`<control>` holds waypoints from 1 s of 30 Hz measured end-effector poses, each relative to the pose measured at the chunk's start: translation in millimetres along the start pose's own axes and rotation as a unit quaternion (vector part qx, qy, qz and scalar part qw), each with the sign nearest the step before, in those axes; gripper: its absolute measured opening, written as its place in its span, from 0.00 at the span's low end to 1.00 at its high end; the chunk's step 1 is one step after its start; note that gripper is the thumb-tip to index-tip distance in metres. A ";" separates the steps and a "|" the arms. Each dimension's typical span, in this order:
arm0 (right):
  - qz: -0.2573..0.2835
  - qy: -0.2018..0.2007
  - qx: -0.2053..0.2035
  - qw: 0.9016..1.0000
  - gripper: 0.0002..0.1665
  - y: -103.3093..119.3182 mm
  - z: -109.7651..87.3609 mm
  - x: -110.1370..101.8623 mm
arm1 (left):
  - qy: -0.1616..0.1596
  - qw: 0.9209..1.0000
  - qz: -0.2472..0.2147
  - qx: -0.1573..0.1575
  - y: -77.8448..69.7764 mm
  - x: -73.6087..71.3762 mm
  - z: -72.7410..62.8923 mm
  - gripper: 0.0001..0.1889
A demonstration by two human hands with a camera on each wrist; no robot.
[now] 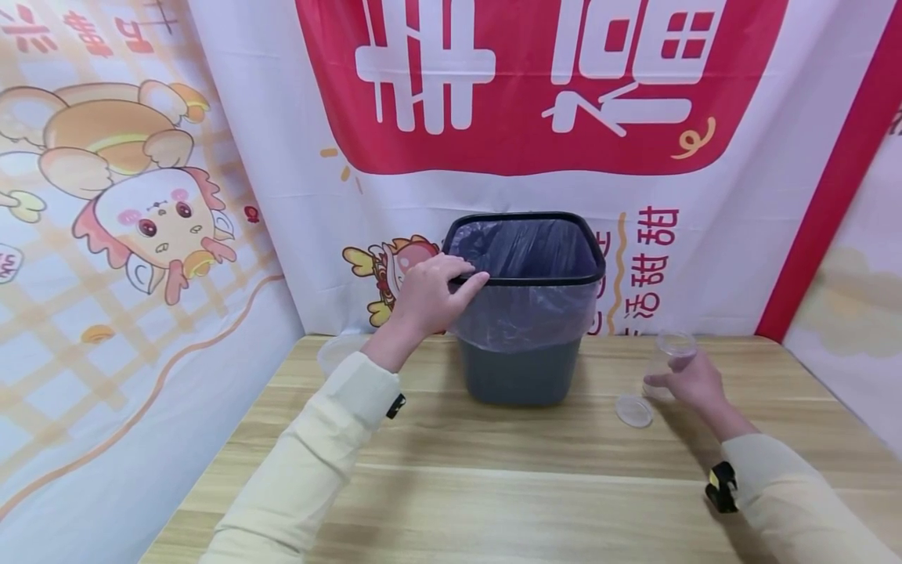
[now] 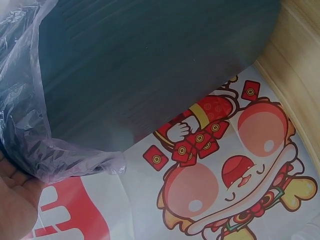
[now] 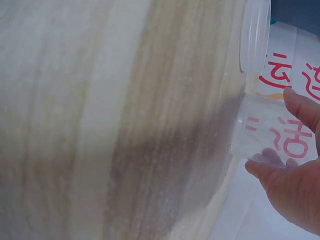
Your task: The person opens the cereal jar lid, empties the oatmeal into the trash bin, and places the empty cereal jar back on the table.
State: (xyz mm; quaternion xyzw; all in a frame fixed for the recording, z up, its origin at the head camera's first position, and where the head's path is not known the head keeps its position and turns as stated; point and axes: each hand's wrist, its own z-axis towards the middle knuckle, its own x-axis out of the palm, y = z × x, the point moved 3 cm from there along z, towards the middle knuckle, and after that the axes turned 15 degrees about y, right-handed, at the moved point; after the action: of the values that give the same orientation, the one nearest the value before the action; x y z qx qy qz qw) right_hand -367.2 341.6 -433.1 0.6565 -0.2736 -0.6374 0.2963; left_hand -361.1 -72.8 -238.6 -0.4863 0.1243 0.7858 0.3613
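A: Starting at the far left, what is sitting there?

B: A clear plastic container (image 1: 337,350) is lying on the worktop (image 1: 493,486) by the back corner, partly hidden behind the left sleeve (image 1: 331,439).

A: And the left hand?

B: The left hand (image 1: 431,296) is resting on the near left rim of the dark grey bin (image 1: 521,376), its fingers curling over the black rim and pressing on the bag there. In the left wrist view only the palm (image 2: 15,200) is showing, lying against the crumpled edge of the translucent bag (image 2: 30,125).

A: Where is the bin standing?

B: It is standing upright at the back middle of the worktop, just in front of the printed backdrop (image 1: 535,86). The bag is lining it and hanging down over the upper half of its outside.

A: Moving right?

B: A round clear lid (image 1: 633,410) is lying flat on the worktop, between the bin and the right hand, just beside the cup.

A: And the right hand?

B: The right hand (image 1: 694,384) is gripping a clear plastic cup (image 1: 672,356), thumb and fingers wrapping its side. The cup is standing upright near the right back of the worktop, well apart from the bin. In the right wrist view the fingers (image 3: 300,107) are curving round the cup (image 3: 260,130), with the lid (image 3: 254,35) near it.
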 end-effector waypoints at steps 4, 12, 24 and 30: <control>0.014 0.006 0.008 1.000 0.50 -0.2 -0.4 1.6 | 0.004 1.000 -0.002 -0.001 0.7 -0.2 -0.1 0.18; 0.021 0.002 0.006 1.000 0.55 3.4 -4.6 1.6 | 0.000 1.000 -0.017 0.008 2.1 0.8 -0.3 0.19; -0.010 0.006 0.015 1.000 0.51 13.7 -25.3 -7.7 | -0.034 0.998 -0.039 -0.033 15.1 -14.0 -12.1 0.25; -0.020 0.026 0.021 0.999 0.60 21.8 -33.9 -11.5 | -0.058 0.997 -0.036 -0.025 27.5 -24.5 -24.9 0.23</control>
State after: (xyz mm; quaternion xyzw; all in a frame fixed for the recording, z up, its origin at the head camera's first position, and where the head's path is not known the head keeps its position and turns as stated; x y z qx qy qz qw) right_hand -333.3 336.7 -408.8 0.6844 -0.2658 -0.6202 0.2762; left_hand -356.8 -116.8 -234.3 -0.4528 0.0657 0.8021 0.3838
